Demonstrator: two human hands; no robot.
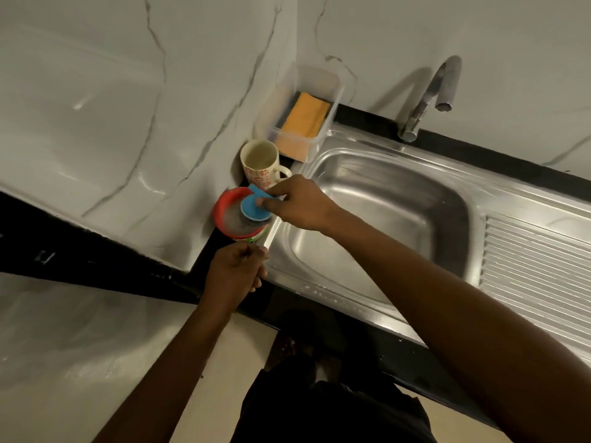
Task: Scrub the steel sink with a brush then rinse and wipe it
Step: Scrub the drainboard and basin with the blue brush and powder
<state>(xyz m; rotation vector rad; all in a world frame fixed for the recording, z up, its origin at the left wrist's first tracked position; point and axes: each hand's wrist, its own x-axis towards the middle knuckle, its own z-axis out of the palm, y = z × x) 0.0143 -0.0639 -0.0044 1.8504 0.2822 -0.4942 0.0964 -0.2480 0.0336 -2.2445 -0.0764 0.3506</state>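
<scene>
Step in hand: loading the brush, ahead of the scrub. The steel sink (pixel 383 215) shows no suds and no running water, so in my judgement the scrub has not begun.

Right hand (pixel 302 204): reaches across the basin's left rim, thumb and fingers pinching a blue brush (pixel 252 207). The brush head sits down in a red-rimmed tub (pixel 227 215) of greyish cleaning paste, which stands on the dark counter at 9 o'clock from the basin, just beside the rim.

Left hand (pixel 236 270): at 6 o'clock from the tub, fingers curled, knuckles toward the camera. It appears to touch the tub's lower wall. Whether it actually grips the tub cannot be told.

Next move, as assessed: lift the loaded brush clear of the tub, carry it toward 3 o'clock into the basin, and press it to the steel. The tub likely needs steadying as the brush comes away.

Also present: a patterned mug (pixel 259 161) at 12 o'clock from the tub, a clear holder (pixel 332 100) with an orange cloth (pixel 305 119) beyond it, and the tap (pixel 431 97) at 12 o'clock from the basin.

Not determinable: the bristles, hidden under the blue head; the drain, lost in glare; the drainboard (pixel 537 266), cut off at the right edge.
</scene>
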